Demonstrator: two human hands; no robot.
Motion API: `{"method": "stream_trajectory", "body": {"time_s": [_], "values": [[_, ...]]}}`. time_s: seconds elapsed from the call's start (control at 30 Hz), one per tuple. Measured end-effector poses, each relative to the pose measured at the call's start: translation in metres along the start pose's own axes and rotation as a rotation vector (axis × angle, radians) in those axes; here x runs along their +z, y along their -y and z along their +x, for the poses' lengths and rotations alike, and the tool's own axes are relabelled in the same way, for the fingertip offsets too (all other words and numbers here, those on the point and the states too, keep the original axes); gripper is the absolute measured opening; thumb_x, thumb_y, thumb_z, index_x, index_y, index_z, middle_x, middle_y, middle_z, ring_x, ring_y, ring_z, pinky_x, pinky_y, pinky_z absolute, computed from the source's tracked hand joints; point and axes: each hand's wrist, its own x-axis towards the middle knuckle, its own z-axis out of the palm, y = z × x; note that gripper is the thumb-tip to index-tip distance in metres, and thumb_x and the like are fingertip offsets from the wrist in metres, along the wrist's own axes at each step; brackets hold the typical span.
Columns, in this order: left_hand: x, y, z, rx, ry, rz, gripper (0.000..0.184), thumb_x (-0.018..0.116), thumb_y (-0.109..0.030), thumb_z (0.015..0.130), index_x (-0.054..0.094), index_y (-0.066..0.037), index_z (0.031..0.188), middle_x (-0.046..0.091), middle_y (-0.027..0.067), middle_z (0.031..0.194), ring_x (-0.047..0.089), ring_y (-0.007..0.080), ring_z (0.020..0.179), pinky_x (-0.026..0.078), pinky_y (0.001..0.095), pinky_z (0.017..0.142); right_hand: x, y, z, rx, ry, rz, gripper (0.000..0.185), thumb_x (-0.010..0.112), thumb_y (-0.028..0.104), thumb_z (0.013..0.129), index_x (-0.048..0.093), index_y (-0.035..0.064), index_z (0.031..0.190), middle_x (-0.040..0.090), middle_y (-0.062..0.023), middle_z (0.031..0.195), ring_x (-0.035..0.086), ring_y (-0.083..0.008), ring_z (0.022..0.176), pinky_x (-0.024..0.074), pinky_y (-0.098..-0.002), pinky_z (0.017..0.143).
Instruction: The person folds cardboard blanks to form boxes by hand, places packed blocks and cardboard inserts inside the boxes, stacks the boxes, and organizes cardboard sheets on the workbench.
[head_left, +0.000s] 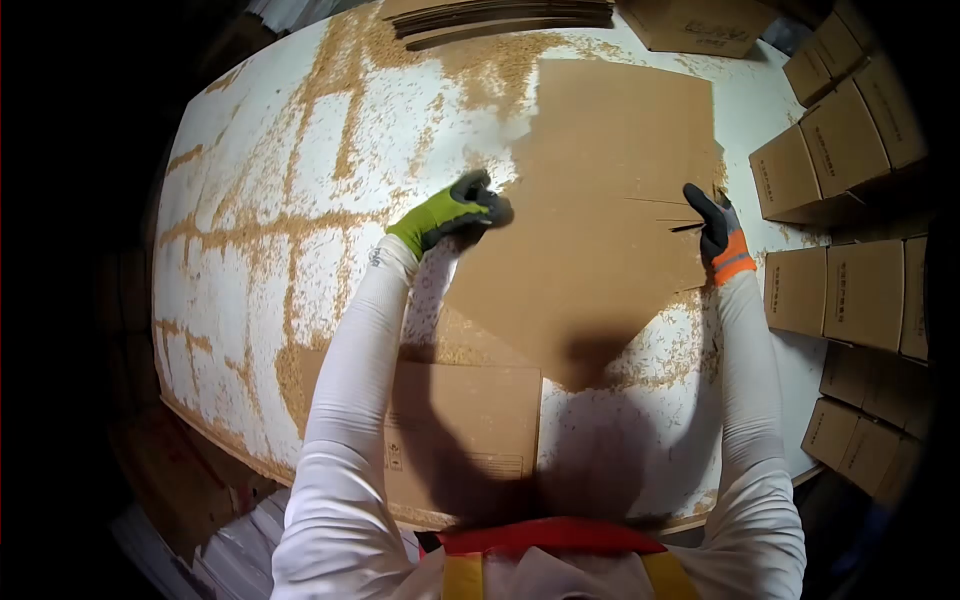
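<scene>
A large brown cardboard sheet (600, 200), with short slits at its right side, spans the space between my hands over the table. At its left edge, my left hand (460, 213), in a green and black glove, is closed on the cardboard. My right hand (715, 225), gloved in orange, grey and black, grips the opposite edge with the thumb on top and the other fingers mostly hidden. Closer to my body lies another printed cardboard piece (460, 415), partly under my left arm and in shadow.
The white table (330, 130) is strewn with brown shavings (310, 220). Flat cardboard (500, 18) is stacked at the far edge, near a box (695, 25). Several printed cartons (865, 295) line the right side.
</scene>
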Motion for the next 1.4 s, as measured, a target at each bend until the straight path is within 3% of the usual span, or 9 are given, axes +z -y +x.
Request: {"method": "stream_trajectory", "body": {"time_s": [0.17,0.27,0.37,0.53,0.8,1.07,1.23,1.33,1.4], "values": [[0.054,0.028,-0.055,0.156,-0.007,0.465,0.062,0.081,-0.01,0.072,0.056,0.0,0.129,0.07,0.0107,0.1,0.065,0.01,0.071,0.054,0.0248,0.064,0.005,0.009,-0.043,0.202,-0.068,0.187,0.043,0.059,0.0,0.089,0.059,0.0066,0.132,0.058,-0.0139,0.134,0.055,-0.0253,0.124,0.0416,-0.0365,0.107],[0.08,-0.044,-0.088,-0.008,-0.064,0.31,0.037,0.075,-0.005,0.073,0.066,0.0,0.108,0.068,0.0054,0.07,0.061,0.0079,0.058,0.051,0.0222,0.053,-0.025,0.043,-0.03,-0.028,-0.081,-0.027,0.05,0.062,0.002,0.087,0.053,0.0025,0.136,0.055,-0.0142,0.138,0.05,-0.0251,0.13,0.0371,-0.0368,0.11],[0.066,-0.081,-0.099,0.301,-0.203,0.571,0.058,0.083,-0.014,0.067,0.062,0.007,0.116,0.07,0.0118,0.1,0.065,0.014,0.086,0.053,0.0285,0.078,-0.06,0.046,-0.004,-0.028,-0.171,0.109,0.061,0.047,-0.011,0.084,0.042,0.0007,0.143,0.044,-0.0147,0.148,0.041,-0.0246,0.138,0.0305,-0.0348,0.115],[0.014,-0.137,-0.207,0.276,-0.323,0.438,0.056,0.083,-0.011,0.068,0.063,0.005,0.117,0.069,0.0069,0.102,0.064,0.0119,0.088,0.053,0.0271,0.083,-0.095,0.121,0.022,-0.025,-0.213,0.064,0.087,0.032,-0.014,0.065,0.034,0.0032,0.15,0.037,-0.0142,0.153,0.033,-0.0251,0.142,0.0279,-0.0329,0.115],[-0.024,0.014,-0.433,-0.291,-0.587,0.294,0.045,0.082,-0.033,0.075,0.069,-0.006,0.109,0.067,-0.0019,0.083,0.054,0.0047,0.065,0.044,0.0212,0.057,-0.024,0.211,-0.087,0.304,-0.261,0.35,0.066,0.049,-0.009,0.072,0.044,-0.0004,0.137,0.05,-0.0141,0.138,0.047,-0.0248,0.125,0.0369,-0.0326,0.105],[0.027,0.137,-0.469,-0.309,-1.134,1.181,0.08,0.084,-0.051,0.06,0.058,-0.009,0.122,0.054,0.0163,0.123,0.051,0.0357,0.116,0.044,0.0447,0.095,0.133,0.388,-0.188,0.894,-0.171,0.979,0.046,0.066,-0.003,0.079,0.055,-0.0041,0.124,0.062,-0.014,0.122,0.06,-0.0246,0.108,0.0459,-0.0324,0.095],[0.01,0.145,-0.487,-0.345,-1.093,0.897,0.085,0.078,-0.059,0.065,0.056,-0.005,0.127,0.055,0.0199,0.125,0.052,0.0371,0.116,0.045,0.0464,0.094,0.244,0.365,-0.244,0.915,-0.173,0.721,0.047,0.08,0.006,0.078,0.058,-0.005,0.118,0.067,-0.0109,0.108,0.064,-0.0203,0.091,0.052,-0.0309,0.079],[0.007,0.141,-0.5,-0.426,-0.946,0.744,0.089,0.073,-0.066,0.069,0.056,-0.002,0.128,0.06,0.0224,0.117,0.056,0.0364,0.113,0.045,0.0437,0.096,0.229,0.363,-0.257,0.615,-0.07,-0.351,0.054,0.081,0.011,0.077,0.057,-0.0046,0.122,0.065,-0.0122,0.114,0.063,-0.0227,0.098,0.0533,-0.0337,0.083],[0.022,0.132,-0.503,-0.437,-0.926,0.672,0.091,0.069,-0.071,0.069,0.058,0.0,0.126,0.061,0.0224,0.117,0.056,0.0365,0.113,0.045,0.0435,0.097,0.235,0.273,-0.291,0.743,-0.118,0.32,0.059,0.083,0.016,0.076,0.056,-0.0034,0.125,0.065,-0.0114,0.116,0.062,-0.0228,0.101,0.0519,-0.0319,0.087]]}}
